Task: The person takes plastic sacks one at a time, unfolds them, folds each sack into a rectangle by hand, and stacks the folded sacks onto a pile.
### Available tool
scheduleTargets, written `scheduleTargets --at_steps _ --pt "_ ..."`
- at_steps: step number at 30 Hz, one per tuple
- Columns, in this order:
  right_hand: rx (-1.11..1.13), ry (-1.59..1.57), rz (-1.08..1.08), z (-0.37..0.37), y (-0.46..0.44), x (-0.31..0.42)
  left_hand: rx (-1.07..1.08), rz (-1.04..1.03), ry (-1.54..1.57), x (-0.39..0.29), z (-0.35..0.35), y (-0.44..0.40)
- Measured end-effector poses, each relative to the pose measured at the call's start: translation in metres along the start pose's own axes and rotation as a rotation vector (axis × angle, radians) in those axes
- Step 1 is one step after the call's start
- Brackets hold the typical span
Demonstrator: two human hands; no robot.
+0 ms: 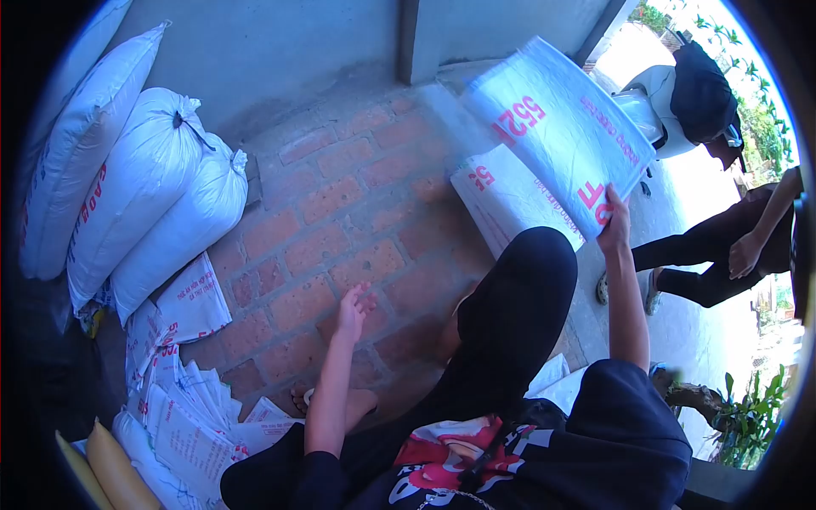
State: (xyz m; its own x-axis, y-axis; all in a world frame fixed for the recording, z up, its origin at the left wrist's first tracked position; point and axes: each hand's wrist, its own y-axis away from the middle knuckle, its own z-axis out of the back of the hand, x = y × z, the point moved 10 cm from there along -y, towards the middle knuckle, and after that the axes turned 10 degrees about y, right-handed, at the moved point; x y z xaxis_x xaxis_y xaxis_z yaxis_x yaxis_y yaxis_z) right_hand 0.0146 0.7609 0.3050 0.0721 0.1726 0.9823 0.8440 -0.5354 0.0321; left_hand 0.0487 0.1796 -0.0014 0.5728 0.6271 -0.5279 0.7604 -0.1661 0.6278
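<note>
My right hand (614, 221) grips the lower right edge of a flat, white woven sack (565, 119) with red print. The sack is raised and tilted, its far left side blurred. Beneath it lies another white printed sack (510, 195), partly covered by the raised one and by my bent knee. My left hand (354, 313) hovers above the brick floor (331, 246), fingers apart and holding nothing.
Several full white sacks (153, 170) lean at the left wall. Below them lie many flattened sacks (183, 408) and yellow filled bags (119, 467). At right, another person (705, 246) stands near a parked motorbike (667, 110). A plant (752, 416) grows lower right.
</note>
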Motion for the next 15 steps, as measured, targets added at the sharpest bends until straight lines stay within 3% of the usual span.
scheduleTargets --at_steps 7,15 --pt "-0.143 0.125 -0.251 0.067 0.015 -0.134 -0.093 -0.001 -0.032 -0.001 0.023 0.002" --pt "-0.122 0.025 -0.312 0.070 0.033 -0.143 -0.147 0.003 -0.012 0.007 0.045 -0.001"
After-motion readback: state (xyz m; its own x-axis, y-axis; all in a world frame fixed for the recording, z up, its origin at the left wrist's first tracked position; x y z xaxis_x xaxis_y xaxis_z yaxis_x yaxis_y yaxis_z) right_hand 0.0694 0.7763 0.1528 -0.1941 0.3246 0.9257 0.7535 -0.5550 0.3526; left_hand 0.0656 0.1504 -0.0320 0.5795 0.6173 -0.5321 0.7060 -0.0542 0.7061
